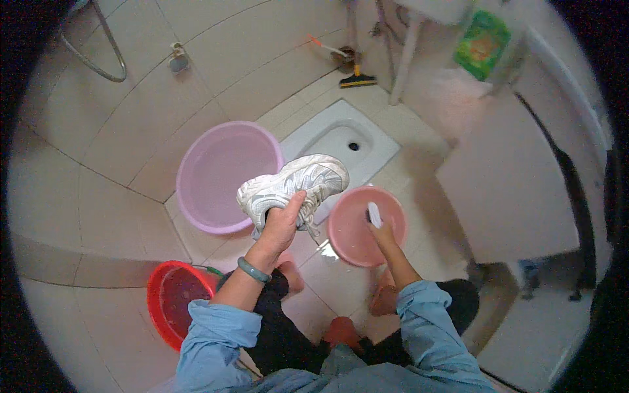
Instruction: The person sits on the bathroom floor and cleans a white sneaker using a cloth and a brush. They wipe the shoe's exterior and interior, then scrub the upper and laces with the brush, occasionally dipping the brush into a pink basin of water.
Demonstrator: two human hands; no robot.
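Note:
My left hand (pixel 280 226) is closed round the ankle opening of a white and grey sneaker (pixel 298 183), thumb on top near the tongue. The sneaker is held up in front of me on its side, its toe to the right and its laces dangling. My right hand (pixel 384 234) grips a small white scrub brush (pixel 374 213), whose underside I cannot see clearly. That hand is over the pink basin (pixel 336 239), which seems to hold some water. A purple basin (pixel 185 196) stands behind and left of the sneaker, partly hidden by it.
A squat toilet (pixel 383 147) is set in the tiled floor behind the basins. The red bucket (pixel 156 308) stands at my left knee. A squeegee (pixel 358 81) leans at the far wall. A white cabinet-like block (pixel 511 190) borders the right side. Water lies on the tiles (pixel 327 251).

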